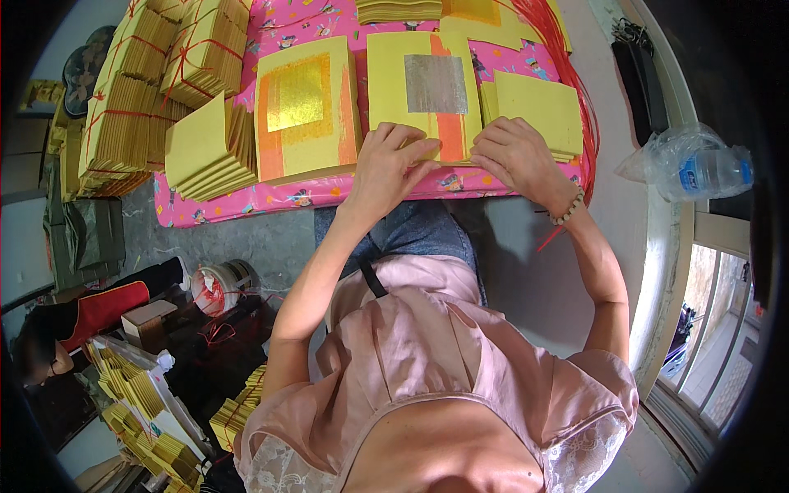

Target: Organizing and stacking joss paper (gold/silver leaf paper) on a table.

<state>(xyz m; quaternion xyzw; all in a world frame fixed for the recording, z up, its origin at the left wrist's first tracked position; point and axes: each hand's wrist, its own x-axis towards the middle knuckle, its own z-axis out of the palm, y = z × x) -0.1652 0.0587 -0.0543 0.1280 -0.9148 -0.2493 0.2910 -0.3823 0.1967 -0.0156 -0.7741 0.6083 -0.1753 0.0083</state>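
Before me lies a stack of yellow joss paper (386,74), its top sheet bearing a silver foil square (436,84) over an orange band. My left hand (394,160) is at the near edge of this stack, thumb and fingers closing on the paper's edge. At the near right corner, my right hand (516,156) has its fingers curled together on the same edge; its thumb is hidden. Left of it is another joss paper stack (345,99) with a gold foil square. Folded yellow paper packets (538,107) lie beyond my right hand, others (205,148) at the left.
A pink patterned cloth (271,197) covers the table. Bundles tied with red string (131,107) rise at the far left, and loose red strings (575,82) hang over the right side. A plastic bottle (707,174) is at the right. A bucket (222,287) stands on the floor.
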